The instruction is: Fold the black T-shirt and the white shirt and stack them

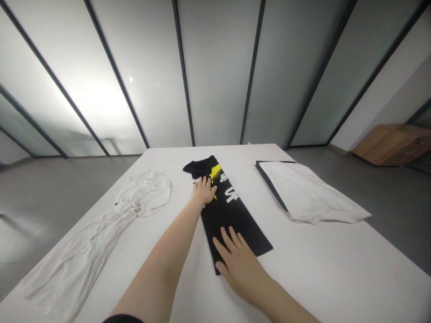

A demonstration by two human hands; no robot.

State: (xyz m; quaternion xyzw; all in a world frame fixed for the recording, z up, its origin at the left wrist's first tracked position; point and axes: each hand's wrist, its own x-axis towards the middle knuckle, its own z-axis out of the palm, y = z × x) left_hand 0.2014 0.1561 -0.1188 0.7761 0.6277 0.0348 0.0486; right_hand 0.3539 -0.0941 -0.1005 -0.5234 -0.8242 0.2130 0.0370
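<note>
A black T-shirt (232, 220) with yellow and white print lies on the table in front of me, folded lengthwise into a long strip. Its collar end points away from me, and a sleeve is laid at the far left corner. My left hand (203, 192) rests flat on the printed upper part, fingers spread. Nearer to me, my right hand (240, 264) lies over the hem end with its fingers spread on the cloth. Neither hand grips anything.
The white table (188, 287) carries a crumpled, twisted white garment (101, 233) at the left. Toward the right, a flat white garment (306, 193) lies over a dark one (272, 186). Frosted glass panels (218, 72) stand behind the table, and a wooden cabinet (387, 143) is far right.
</note>
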